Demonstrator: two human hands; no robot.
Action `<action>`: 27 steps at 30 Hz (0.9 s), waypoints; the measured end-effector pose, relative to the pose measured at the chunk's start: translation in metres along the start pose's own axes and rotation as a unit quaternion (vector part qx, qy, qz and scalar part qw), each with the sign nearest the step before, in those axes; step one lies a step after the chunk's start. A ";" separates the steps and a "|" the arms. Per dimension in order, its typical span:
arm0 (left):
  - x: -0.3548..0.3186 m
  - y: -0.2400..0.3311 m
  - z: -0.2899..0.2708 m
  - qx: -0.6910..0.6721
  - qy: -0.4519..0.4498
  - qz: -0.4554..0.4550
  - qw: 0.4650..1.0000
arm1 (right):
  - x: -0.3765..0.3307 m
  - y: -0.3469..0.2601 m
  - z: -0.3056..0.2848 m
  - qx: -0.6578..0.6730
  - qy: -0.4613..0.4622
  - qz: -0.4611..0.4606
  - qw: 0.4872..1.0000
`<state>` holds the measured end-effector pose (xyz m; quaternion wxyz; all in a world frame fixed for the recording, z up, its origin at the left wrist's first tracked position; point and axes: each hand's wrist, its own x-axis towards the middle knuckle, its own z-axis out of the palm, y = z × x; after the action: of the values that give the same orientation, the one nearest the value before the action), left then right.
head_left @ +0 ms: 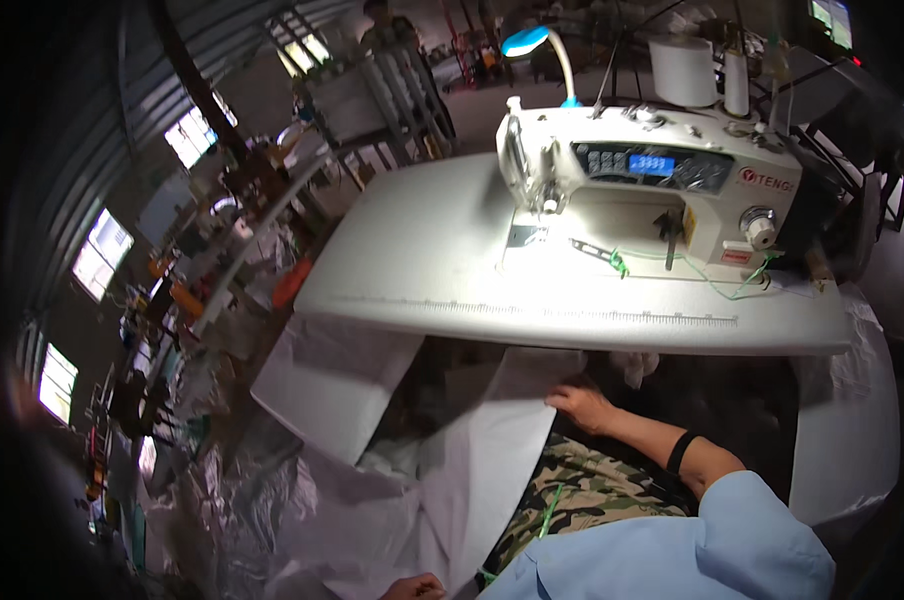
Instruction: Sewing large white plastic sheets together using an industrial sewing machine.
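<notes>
My right hand (582, 408) is closed on the edge of a long white cloth (482, 440), just below the front edge of the sewing table. The cloth runs down across my left side and over part of my camouflage-patterned trousers. At the lower edge of the view my left hand (415, 588) lies against the same cloth with its fingers curled; the picture cuts off much of it. Above my hands stands a white sewing machine (662, 150) with a lit blue display. A green thread (619, 264) trails beside its needle area.
The white sewing table (402, 235) has a ruler scale along its front. A lamp (528, 40) with a blue head lights the needle. White panels hang below the table at left (337, 375) and right (847, 430). Crumpled clear plastic (237, 510) lies at lower left. A thread cone (684, 72) stands behind.
</notes>
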<state>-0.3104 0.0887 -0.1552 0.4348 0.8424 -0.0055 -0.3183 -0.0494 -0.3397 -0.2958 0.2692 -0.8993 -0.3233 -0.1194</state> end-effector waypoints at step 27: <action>0.270 0.066 0.099 -0.025 0.043 0.196 0.979 | -0.081 -0.039 -0.003 0.049 -0.229 -0.024 0.972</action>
<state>-0.1310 -0.1019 -0.2920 0.5099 0.8264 -0.1440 -0.1906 -0.1367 -0.3580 -0.3089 0.2287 -0.8804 -0.4035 0.0990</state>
